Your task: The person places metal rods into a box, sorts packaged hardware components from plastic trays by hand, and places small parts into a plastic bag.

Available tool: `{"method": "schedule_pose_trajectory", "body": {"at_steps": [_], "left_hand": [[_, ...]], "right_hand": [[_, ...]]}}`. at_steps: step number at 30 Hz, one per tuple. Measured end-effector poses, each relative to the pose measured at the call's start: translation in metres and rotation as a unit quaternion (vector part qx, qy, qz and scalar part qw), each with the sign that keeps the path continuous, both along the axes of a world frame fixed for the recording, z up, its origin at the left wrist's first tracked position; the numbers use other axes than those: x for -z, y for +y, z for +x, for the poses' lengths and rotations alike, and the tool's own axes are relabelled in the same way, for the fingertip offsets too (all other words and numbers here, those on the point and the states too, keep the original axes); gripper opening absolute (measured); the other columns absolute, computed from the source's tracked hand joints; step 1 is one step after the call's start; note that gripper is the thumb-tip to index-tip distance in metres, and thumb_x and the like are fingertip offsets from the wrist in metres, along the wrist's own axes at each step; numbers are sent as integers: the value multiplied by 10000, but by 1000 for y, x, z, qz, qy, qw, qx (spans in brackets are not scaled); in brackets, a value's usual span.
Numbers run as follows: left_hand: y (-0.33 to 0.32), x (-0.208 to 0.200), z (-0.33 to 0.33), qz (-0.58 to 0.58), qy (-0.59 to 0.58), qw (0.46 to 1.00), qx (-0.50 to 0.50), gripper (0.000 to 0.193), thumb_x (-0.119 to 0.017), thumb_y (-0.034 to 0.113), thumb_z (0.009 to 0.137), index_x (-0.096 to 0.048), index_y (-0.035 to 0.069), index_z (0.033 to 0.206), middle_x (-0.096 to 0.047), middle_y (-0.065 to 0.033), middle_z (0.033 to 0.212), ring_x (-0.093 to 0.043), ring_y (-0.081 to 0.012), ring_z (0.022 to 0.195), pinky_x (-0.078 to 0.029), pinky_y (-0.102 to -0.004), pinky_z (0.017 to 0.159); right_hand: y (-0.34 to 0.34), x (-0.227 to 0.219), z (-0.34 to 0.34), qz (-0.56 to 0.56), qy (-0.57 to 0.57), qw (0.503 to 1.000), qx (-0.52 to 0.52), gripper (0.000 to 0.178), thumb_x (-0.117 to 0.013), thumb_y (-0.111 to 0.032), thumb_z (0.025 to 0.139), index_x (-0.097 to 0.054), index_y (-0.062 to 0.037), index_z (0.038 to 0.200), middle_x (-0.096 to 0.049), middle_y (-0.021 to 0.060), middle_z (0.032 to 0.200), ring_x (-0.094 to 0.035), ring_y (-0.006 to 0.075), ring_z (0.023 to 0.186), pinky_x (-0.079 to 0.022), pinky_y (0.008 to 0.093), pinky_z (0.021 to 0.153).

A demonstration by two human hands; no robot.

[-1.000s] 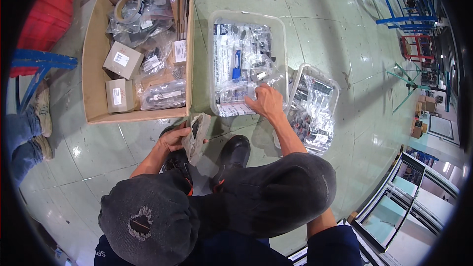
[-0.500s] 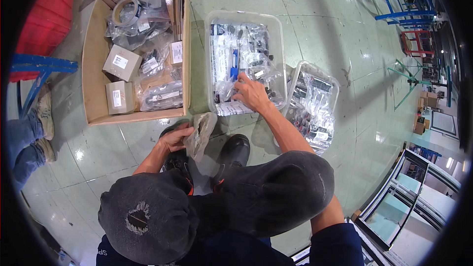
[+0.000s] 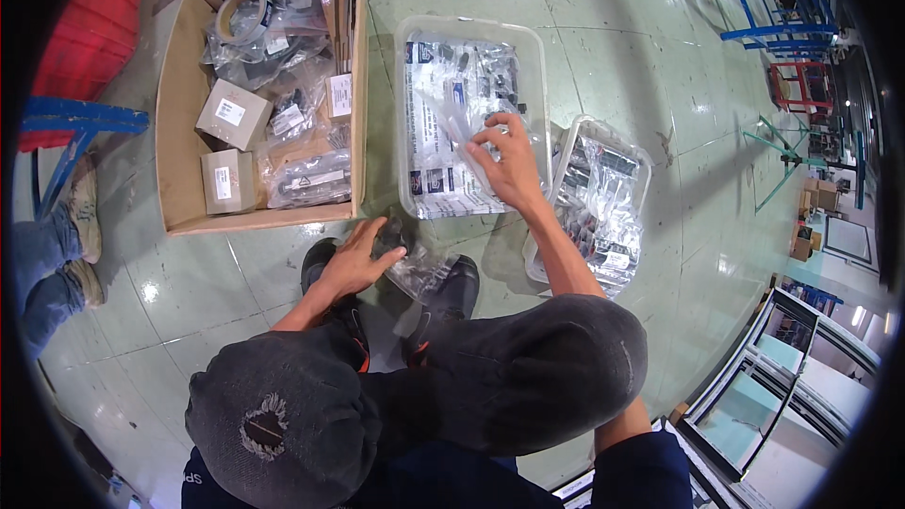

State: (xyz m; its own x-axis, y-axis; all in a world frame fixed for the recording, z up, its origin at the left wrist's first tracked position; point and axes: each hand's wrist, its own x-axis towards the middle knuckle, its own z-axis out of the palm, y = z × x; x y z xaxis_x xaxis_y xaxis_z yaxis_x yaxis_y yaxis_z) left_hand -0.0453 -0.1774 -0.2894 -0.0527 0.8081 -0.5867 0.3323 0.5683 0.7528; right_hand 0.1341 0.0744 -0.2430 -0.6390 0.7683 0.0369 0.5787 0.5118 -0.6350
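Head view: our right hand (image 3: 509, 165) pinches a clear bag (image 3: 451, 113) over the middle tray (image 3: 542, 66). Our left hand (image 3: 356, 259) grips another bag (image 3: 419, 269) on the floor (image 3: 613, 38); we judge sorting underway, lift next.

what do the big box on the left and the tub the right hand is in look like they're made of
Box: corrugated cardboard by the look, matte brown with folded flaps. Tub: likely clear, slightly milky plastic; the floor shows through its glossy rounded rim. The right hand lifts a thin transparent bag, seemingly soft plastic film, crinkled and shiny.
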Motion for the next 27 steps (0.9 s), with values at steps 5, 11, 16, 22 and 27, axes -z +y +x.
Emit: {"method": "schedule_pose_trajectory", "body": {"at_steps": [5,11,16,22,27], "left_hand": [[21,-67,-24,40,193,964,179,727,-655,439,880,-388,22,1412,-402,-209,1454,-537,-316,1232,-553,-389,808],[91,-157,-38,165,-138,976,15,364,-652,147,911,-556,23,1239,-636,-106,1171,-656,-167,964,-520,-323,865],[157,-148,-33,200,-203,948,-141,283,-635,163,915,-600,-24,1125,-677,-115,1030,-689,-209,858,-541,-319,748],[191,-164,-49,337,-54,934,-109,352,-657,202,894,-595,9,1182,-652,-123,1140,-649,-249,1010,-515,-358,876],[210,-157,-61,243,-182,952,-41,430,-697,247,884,-591,15,1230,-625,-169,1188,-618,-241,1068,-498,-357,924]], "right_hand": [[24,-30,5,-262,132,955,38,154,-619,-161,930,-659,-16,967,-586,31,988,-538,121,870,-443,274,781],[21,-80,-8,-399,219,887,75,219,-483,-192,1023,-629,-29,1019,-620,-40,859,-533,31,753,-446,213,708],[13,-90,-22,-457,298,836,60,248,-497,-216,1018,-605,-33,1146,-647,-7,946,-575,35,804,-484,190,690],[12,-107,-17,-456,237,849,125,356,-647,-149,927,-567,-25,1251,-649,52,1115,-626,133,972,-523,287,821],[18,-104,-16,-466,261,845,12,426,-703,-171,884,-565,-11,1253,-643,68,1135,-626,143,985,-515,294,841]]}}
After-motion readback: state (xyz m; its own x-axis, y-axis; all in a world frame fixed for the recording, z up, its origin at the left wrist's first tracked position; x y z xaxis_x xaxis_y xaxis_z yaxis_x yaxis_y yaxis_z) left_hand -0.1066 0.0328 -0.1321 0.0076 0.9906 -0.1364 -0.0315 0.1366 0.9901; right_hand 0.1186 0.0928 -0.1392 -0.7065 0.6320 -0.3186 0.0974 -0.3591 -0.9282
